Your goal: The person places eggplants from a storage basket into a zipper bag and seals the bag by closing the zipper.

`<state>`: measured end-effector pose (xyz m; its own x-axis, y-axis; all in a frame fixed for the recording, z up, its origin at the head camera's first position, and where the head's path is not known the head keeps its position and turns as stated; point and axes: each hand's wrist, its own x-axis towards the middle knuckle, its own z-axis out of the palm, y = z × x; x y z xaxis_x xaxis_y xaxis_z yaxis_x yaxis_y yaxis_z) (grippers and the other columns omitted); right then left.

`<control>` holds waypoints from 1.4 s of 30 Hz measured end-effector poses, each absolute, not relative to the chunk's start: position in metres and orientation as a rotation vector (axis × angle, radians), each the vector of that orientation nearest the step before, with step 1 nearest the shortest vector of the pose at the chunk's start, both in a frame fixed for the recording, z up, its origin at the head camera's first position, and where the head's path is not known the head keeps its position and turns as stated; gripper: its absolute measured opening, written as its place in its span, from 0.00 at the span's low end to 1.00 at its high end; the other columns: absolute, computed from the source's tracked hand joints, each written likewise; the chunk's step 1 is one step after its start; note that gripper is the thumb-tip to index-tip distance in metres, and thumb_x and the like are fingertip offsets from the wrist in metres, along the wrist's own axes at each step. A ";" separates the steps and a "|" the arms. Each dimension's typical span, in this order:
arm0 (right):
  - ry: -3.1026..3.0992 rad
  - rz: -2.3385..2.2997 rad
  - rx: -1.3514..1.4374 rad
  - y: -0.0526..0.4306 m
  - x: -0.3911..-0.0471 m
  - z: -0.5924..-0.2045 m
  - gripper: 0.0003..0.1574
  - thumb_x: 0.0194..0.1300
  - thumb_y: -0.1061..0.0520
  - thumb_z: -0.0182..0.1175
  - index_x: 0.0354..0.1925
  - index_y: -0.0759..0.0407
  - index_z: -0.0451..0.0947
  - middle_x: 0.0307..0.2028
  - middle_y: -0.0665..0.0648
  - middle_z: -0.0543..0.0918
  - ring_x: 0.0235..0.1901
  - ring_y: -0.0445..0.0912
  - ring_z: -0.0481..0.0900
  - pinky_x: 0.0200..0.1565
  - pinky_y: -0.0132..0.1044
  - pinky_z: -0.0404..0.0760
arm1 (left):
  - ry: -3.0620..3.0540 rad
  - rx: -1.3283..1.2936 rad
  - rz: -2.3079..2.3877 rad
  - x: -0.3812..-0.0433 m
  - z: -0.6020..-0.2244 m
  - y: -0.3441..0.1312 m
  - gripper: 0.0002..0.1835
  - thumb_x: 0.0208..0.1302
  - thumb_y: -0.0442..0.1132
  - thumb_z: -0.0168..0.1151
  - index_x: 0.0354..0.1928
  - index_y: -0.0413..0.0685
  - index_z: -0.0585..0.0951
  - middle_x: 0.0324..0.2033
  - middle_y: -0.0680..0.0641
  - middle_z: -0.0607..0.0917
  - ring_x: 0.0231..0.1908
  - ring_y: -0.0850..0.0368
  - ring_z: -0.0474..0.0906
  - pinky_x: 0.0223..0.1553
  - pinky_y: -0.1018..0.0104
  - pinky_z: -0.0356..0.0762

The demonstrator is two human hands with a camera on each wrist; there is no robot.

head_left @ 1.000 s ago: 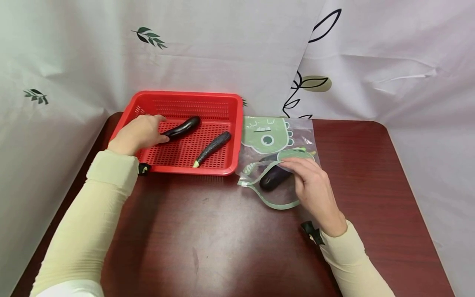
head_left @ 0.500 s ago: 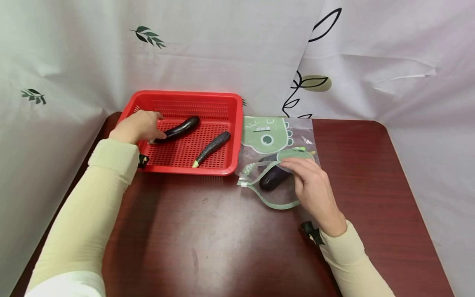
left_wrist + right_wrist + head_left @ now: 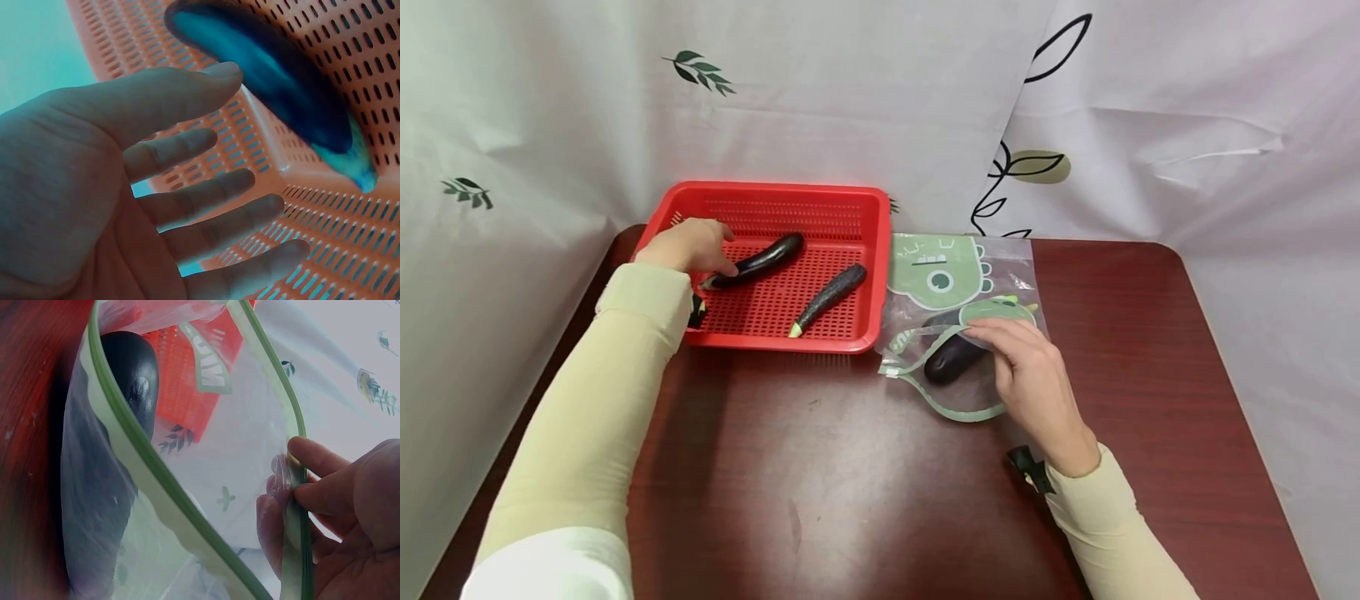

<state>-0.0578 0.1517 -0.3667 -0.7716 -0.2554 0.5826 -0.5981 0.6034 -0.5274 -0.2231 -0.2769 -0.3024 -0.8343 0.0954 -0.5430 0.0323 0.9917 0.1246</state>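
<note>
My left hand [image 3: 688, 244] is over the left side of the red perforated basket [image 3: 775, 343], its fingers spread. In the left wrist view its thumb overlaps the edge of a glossy dark eggplant [image 3: 269, 75], and no finger curls round it. Beside that eggplant in the basket lies a dull dark-green zucchini [image 3: 831, 296] with a pale stem end. My right hand [image 3: 1041, 387] pinches the upper edge of a clear zip bag [image 3: 917, 283] with green trim and holds its mouth wide. Inside the bag a dark purple eggplant [image 3: 134, 378] shows, with green and yellowish stem ends farther in.
The basket stands at the back left of the dark red wooden table [image 3: 820, 483], against a white leaf-print curtain [image 3: 820, 92]. Directly to its right lies the bag, printed with a green cartoon figure. A white zip slider [image 3: 892, 372] sits at the bag's left corner.
My left hand has shifted slightly back and away along the eggplant, so its stem end now shows below the fingers. The right hand and the bag have stayed in place.
</note>
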 end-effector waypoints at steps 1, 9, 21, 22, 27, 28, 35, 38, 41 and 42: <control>-2.377 1.019 0.678 0.152 -0.058 -0.367 0.23 0.62 0.79 0.55 0.45 0.60 0.88 0.48 0.54 0.87 0.50 0.50 0.82 0.55 0.40 0.75 | 2.555 0.086 0.154 -0.224 -0.304 -0.277 0.36 0.62 0.41 0.66 0.68 0.30 0.66 0.62 0.25 0.71 0.60 0.31 0.67 0.59 0.34 0.67; -2.378 1.017 0.676 0.152 -0.059 -0.367 0.24 0.63 0.79 0.54 0.45 0.60 0.88 0.48 0.54 0.87 0.49 0.50 0.82 0.55 0.39 0.75 | 2.545 0.104 0.186 -0.223 -0.314 -0.276 0.38 0.60 0.36 0.68 0.70 0.33 0.65 0.57 0.28 0.74 0.53 0.36 0.70 0.58 0.38 0.69; -2.405 1.005 0.664 0.153 -0.058 -0.367 0.24 0.63 0.78 0.54 0.46 0.59 0.88 0.48 0.53 0.87 0.50 0.51 0.82 0.55 0.40 0.75 | 2.506 0.096 0.220 -0.227 -0.328 -0.279 0.43 0.58 0.36 0.72 0.73 0.36 0.61 0.59 0.28 0.72 0.53 0.37 0.70 0.55 0.40 0.70; -2.405 1.004 0.665 0.153 -0.058 -0.367 0.24 0.62 0.79 0.54 0.46 0.59 0.88 0.48 0.53 0.87 0.50 0.50 0.82 0.55 0.40 0.75 | 2.502 0.097 0.220 -0.227 -0.329 -0.279 0.43 0.58 0.36 0.72 0.72 0.35 0.61 0.59 0.28 0.72 0.53 0.37 0.70 0.55 0.40 0.70; -2.409 1.004 0.665 0.153 -0.059 -0.367 0.24 0.62 0.79 0.54 0.46 0.59 0.88 0.49 0.53 0.87 0.50 0.51 0.82 0.55 0.40 0.75 | 2.495 0.108 0.219 -0.229 -0.333 -0.281 0.43 0.57 0.36 0.73 0.71 0.33 0.62 0.61 0.26 0.71 0.57 0.34 0.69 0.59 0.38 0.68; -2.408 1.005 0.666 0.153 -0.059 -0.367 0.24 0.62 0.79 0.54 0.46 0.59 0.88 0.49 0.53 0.87 0.50 0.51 0.82 0.55 0.40 0.75 | 2.497 0.118 0.215 -0.229 -0.335 -0.281 0.43 0.57 0.36 0.73 0.71 0.33 0.62 0.61 0.26 0.70 0.58 0.34 0.69 0.59 0.38 0.68; -2.408 1.003 0.665 0.154 -0.059 -0.368 0.24 0.62 0.79 0.54 0.46 0.59 0.88 0.49 0.53 0.87 0.50 0.50 0.82 0.55 0.40 0.74 | 2.489 0.116 0.220 -0.231 -0.342 -0.283 0.41 0.57 0.37 0.73 0.69 0.33 0.64 0.60 0.26 0.71 0.58 0.34 0.70 0.59 0.39 0.68; -2.409 1.000 0.666 0.154 -0.059 -0.368 0.25 0.62 0.79 0.54 0.45 0.59 0.88 0.48 0.53 0.87 0.50 0.50 0.82 0.55 0.39 0.74 | 2.486 0.098 0.232 -0.231 -0.343 -0.284 0.40 0.58 0.37 0.73 0.69 0.33 0.65 0.58 0.27 0.73 0.56 0.36 0.71 0.59 0.39 0.68; -2.410 0.999 0.669 0.153 -0.059 -0.368 0.24 0.61 0.79 0.54 0.45 0.60 0.88 0.48 0.53 0.87 0.50 0.50 0.82 0.55 0.39 0.74 | 2.494 0.088 0.230 -0.230 -0.344 -0.285 0.39 0.58 0.37 0.73 0.68 0.33 0.66 0.56 0.28 0.74 0.53 0.37 0.71 0.57 0.40 0.69; -2.410 0.999 0.670 0.153 -0.059 -0.368 0.24 0.61 0.79 0.54 0.45 0.60 0.88 0.48 0.53 0.87 0.50 0.50 0.82 0.55 0.39 0.74 | 2.497 0.088 0.227 -0.230 -0.345 -0.286 0.39 0.58 0.37 0.73 0.68 0.33 0.66 0.56 0.28 0.75 0.52 0.37 0.72 0.56 0.41 0.70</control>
